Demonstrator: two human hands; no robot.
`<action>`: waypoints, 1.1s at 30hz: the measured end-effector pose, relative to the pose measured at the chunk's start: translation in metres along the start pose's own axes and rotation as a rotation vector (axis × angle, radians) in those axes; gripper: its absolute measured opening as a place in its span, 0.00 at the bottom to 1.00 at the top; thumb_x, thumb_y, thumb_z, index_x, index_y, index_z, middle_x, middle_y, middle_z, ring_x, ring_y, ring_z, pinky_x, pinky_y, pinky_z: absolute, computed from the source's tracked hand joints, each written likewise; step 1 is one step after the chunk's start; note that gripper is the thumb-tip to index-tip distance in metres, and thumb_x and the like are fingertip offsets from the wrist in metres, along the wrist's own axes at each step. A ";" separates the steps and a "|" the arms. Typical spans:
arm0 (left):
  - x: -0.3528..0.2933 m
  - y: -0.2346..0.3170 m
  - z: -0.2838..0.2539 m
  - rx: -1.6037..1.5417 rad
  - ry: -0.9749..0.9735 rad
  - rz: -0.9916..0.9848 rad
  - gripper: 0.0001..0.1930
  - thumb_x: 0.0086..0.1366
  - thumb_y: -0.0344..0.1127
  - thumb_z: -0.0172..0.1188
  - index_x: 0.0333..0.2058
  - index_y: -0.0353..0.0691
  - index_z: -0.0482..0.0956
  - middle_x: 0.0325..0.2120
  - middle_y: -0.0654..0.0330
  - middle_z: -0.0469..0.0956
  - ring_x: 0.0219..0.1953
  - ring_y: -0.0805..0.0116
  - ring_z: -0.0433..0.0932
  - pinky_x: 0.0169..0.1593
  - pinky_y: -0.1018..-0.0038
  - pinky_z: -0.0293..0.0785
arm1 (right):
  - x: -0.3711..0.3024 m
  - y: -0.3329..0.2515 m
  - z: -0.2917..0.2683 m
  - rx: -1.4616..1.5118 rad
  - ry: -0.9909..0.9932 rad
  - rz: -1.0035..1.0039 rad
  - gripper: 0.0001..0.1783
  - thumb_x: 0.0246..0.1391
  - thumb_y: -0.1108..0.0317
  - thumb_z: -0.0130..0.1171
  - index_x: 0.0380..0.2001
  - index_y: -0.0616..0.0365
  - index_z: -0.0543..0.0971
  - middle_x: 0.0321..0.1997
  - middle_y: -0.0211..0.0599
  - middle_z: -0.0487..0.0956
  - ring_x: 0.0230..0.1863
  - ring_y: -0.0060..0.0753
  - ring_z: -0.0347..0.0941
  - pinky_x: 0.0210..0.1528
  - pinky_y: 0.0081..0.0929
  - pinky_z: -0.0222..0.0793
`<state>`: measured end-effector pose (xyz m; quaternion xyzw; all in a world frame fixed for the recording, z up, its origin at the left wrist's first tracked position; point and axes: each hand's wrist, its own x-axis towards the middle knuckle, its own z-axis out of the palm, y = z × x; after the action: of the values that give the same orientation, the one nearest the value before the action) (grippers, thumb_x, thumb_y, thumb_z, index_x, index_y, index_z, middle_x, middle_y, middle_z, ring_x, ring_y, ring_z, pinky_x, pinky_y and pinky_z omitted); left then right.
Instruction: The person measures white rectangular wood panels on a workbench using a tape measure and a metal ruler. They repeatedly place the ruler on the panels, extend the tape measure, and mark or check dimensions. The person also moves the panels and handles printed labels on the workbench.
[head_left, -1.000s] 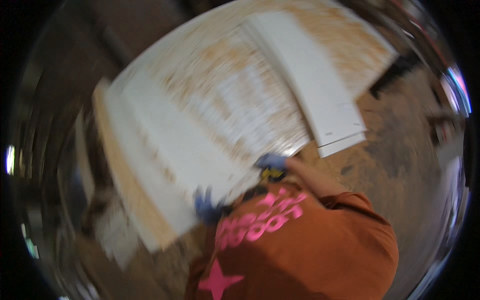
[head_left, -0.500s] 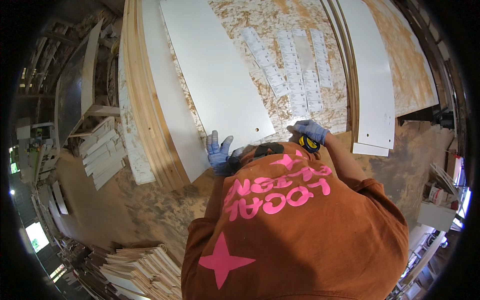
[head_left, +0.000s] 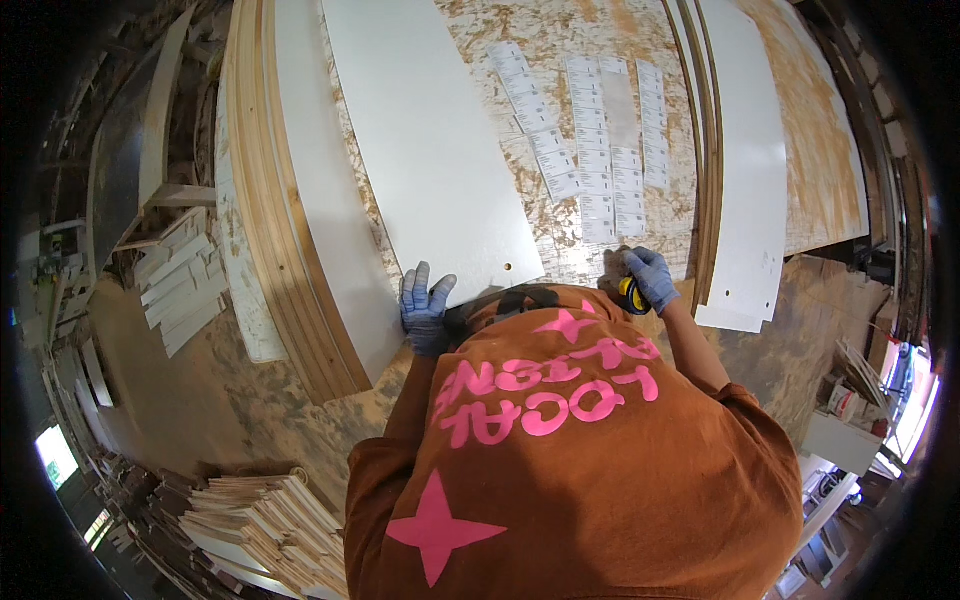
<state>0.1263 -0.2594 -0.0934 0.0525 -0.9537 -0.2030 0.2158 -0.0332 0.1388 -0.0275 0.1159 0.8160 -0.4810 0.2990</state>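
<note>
Centre frame: gloved left hand (head_left: 425, 305) flat, fingers spread, on white panel (head_left: 430, 150); right hand (head_left: 648, 278) gripping yellow tape measure (head_left: 632, 296). Measuring step; next, tape laid across panel.

Both hands in blue gloves: left hand (head_left: 425, 308), right hand (head_left: 650, 277); tape measure (head_left: 632, 296) in the right one yellow and black; panel (head_left: 430, 150) under the left fingers plain white, no pattern; second panel (head_left: 745, 170) at right same white; worktop (head_left: 560, 40) speckled tan-brown chipboard, flaky pattern; label strips (head_left: 600, 150) white-grey with fine dark print; shirt (head_left: 570, 470) rust-orange with pink lettering and a pink four-point star; stacked boards (head_left: 265, 515) pale wood.
</note>
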 end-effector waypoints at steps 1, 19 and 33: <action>0.001 0.001 0.000 0.005 -0.004 0.004 0.17 0.57 0.35 0.59 0.46 0.63 0.81 0.60 0.58 0.70 0.60 0.51 0.66 0.64 0.54 0.62 | -0.004 0.001 0.004 0.073 0.116 -0.032 0.17 0.60 0.57 0.59 0.32 0.64 0.80 0.26 0.30 0.76 0.29 0.22 0.65 0.34 0.26 0.66; 0.014 0.016 -0.014 -0.053 -0.005 -0.046 0.19 0.49 0.49 0.71 0.41 0.56 0.81 0.58 0.56 0.71 0.59 0.50 0.66 0.62 0.54 0.63 | 0.020 0.037 -0.024 -0.215 0.471 -0.102 0.13 0.60 0.62 0.60 0.37 0.63 0.80 0.31 0.34 0.80 0.31 0.22 0.71 0.38 0.25 0.69; 0.011 0.008 -0.010 -0.047 0.004 0.015 0.17 0.53 0.47 0.70 0.43 0.58 0.80 0.57 0.59 0.72 0.60 0.52 0.65 0.64 0.54 0.61 | 0.020 0.043 -0.026 -0.143 0.428 -0.087 0.13 0.60 0.65 0.61 0.40 0.65 0.80 0.35 0.36 0.82 0.35 0.23 0.74 0.41 0.25 0.71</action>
<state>0.1207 -0.2583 -0.0772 0.0408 -0.9485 -0.2235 0.2206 -0.0387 0.1811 -0.0612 0.1585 0.8969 -0.3991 0.1057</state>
